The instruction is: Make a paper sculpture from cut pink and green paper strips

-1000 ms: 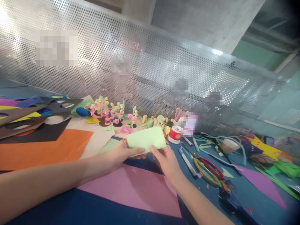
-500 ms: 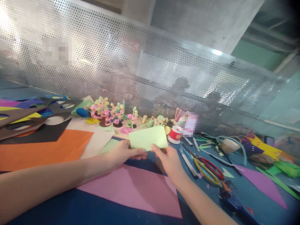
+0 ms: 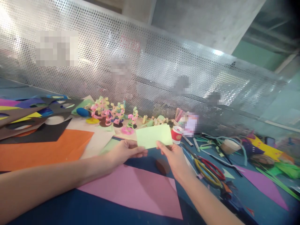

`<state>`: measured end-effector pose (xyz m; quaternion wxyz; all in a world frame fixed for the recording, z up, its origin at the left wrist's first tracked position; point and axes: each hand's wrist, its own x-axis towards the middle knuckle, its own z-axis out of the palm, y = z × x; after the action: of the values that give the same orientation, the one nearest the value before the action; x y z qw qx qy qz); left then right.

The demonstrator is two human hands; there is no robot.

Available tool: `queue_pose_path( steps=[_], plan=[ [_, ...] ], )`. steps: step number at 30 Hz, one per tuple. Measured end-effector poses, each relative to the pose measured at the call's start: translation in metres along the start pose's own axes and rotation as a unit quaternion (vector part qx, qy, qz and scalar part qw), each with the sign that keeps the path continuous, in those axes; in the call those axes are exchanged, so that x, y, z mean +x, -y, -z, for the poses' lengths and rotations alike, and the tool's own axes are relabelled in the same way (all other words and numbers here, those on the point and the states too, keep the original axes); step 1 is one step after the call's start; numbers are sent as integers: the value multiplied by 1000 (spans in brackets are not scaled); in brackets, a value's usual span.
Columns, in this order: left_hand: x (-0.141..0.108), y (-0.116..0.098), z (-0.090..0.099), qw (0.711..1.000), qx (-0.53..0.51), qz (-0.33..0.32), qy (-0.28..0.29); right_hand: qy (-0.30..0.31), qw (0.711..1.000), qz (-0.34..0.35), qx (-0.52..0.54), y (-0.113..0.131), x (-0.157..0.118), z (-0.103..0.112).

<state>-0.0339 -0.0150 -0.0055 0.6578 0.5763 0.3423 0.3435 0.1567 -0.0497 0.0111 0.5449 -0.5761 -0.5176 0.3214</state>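
Note:
A pale green sheet of paper (image 3: 154,136) is held up above the table between my two hands. My left hand (image 3: 127,152) pinches its lower left corner between thumb and fingers. At the lower right edge, my right hand (image 3: 172,156) grips the same sheet, thumb on the near face. Below the hands lies a large pink sheet (image 3: 136,190) on the blue table. A brown oval piece (image 3: 162,166) sits just above the pink sheet, partly behind my right hand.
Orange (image 3: 47,150) and black sheets pile up at left. Small curled-paper models (image 3: 107,114) stand at the back, near a red and white paper cup (image 3: 176,135). Scissors with yellow and red handles (image 3: 208,170), paper strips and a purple sheet (image 3: 262,187) lie at right. Behind rises a perforated metal screen (image 3: 145,68).
The green sheet and my right hand have shifted a little to the right, now overlapping the cup's left side. More of the brown oval shows. My left hand has barely moved.

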Motion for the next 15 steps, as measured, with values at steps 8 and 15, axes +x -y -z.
queue_pose_path(
  steps=[8, 15],
  plan=[
    [0, 1, 0, 999, -41, -3, -8, -11, 1000, -17, 13, -7, 4, 4],
    [-1, 3, 1, 999, -34, -9, -3, 10, 1000, -16, 23, -6, 5, 4]
  ],
)
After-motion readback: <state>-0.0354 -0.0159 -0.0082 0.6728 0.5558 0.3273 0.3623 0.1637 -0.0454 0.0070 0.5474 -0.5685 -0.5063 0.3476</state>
